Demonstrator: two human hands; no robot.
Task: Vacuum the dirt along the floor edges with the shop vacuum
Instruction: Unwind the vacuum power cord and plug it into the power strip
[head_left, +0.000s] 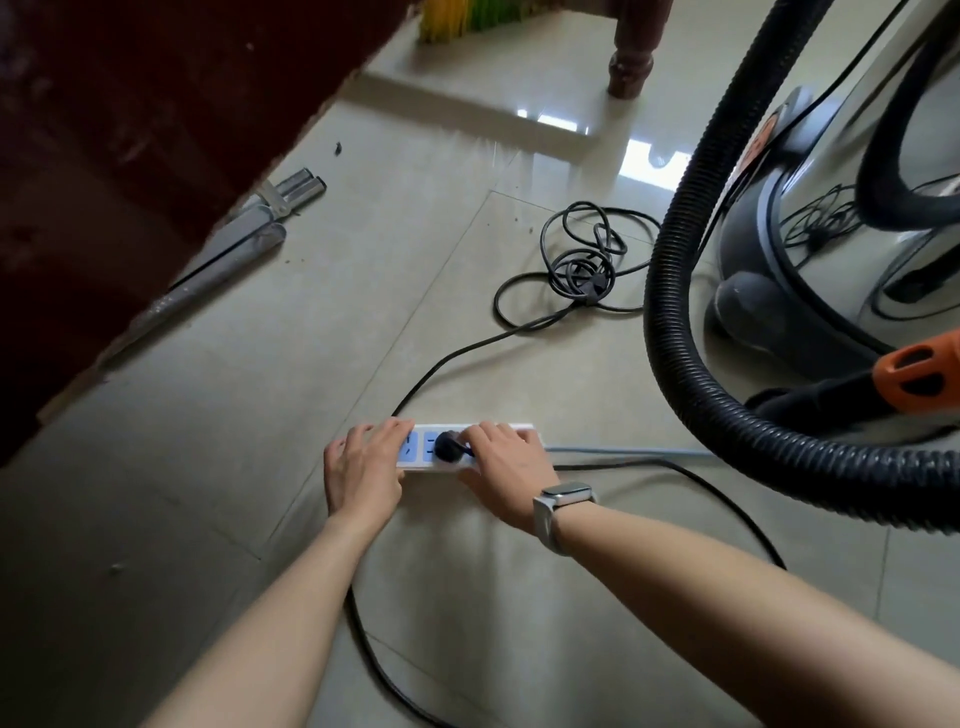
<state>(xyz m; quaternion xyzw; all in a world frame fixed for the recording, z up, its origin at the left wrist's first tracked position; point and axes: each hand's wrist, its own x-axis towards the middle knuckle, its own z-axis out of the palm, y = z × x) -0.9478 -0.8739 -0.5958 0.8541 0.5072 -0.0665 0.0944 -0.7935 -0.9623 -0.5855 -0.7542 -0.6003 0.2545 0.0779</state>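
Fingers (387, 431) of our left hand (363, 470) lie fairly straight and close together, pressing down on the left end of the white power strip with blue sockets (415, 457) on the pale tiled floor (260, 364). Our right hand (506, 460), with a silver wristwatch (563, 499) on its wrist, rests on the right part of the strip, its fingers curled at the black round plug (448, 446) seated in a socket; we cannot tell how firmly they pinch it. A thin black power cord (374, 660) loops across the floor beneath our forearms. To the right, the ribbed black vacuum hose (675, 291) curves round toward an orange-collared black nozzle (919, 371). Beyond it stands the shop vacuum with a shiny steel drum on a black base (810, 234). A tangled coil of black cable (582, 260) lies mid-floor. Farther left, grey metal tubes (270, 218) lie beside dark red-brown wooden furniture (130, 130). At the far edge stand a turned wooden leg (631, 62) and yellow-green broom bristles (457, 18).
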